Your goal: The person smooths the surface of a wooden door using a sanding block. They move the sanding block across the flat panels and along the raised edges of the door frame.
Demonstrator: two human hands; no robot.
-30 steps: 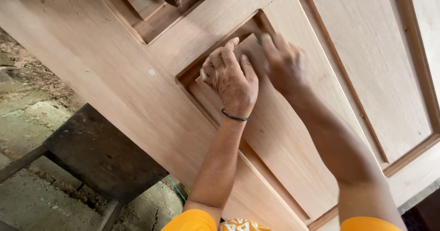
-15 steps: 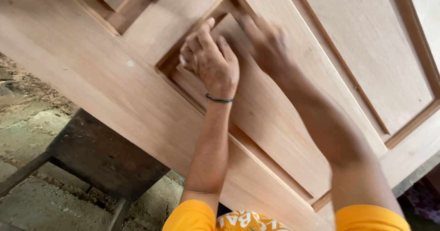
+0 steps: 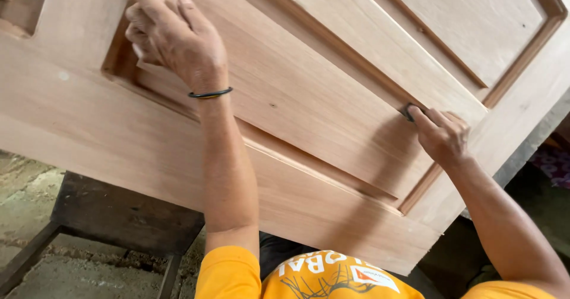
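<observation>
A bare wooden panelled door (image 3: 309,210) lies tilted in front of me. My left hand (image 3: 175,38), with a black band on the wrist, rests at the upper left corner of the raised panel (image 3: 309,97), fingers curled into the recess. Something small and pale shows under those fingers, but I cannot tell what it is. My right hand (image 3: 442,136) is at the panel's lower right corner. Its thumb and forefinger pinch a small dark sanding piece (image 3: 408,111) against the groove of the moulding.
A second raised panel (image 3: 463,20) lies beyond the first. A dark wooden bench (image 3: 119,216) stands under the door at lower left, on a rough concrete floor (image 3: 24,192). The door's near edge ends at lower right (image 3: 510,156).
My right hand has slid from the panel's upper corner, beside the left hand, down along the panel to its lower right corner. My view has shifted, and the left hand now sits near the top left.
</observation>
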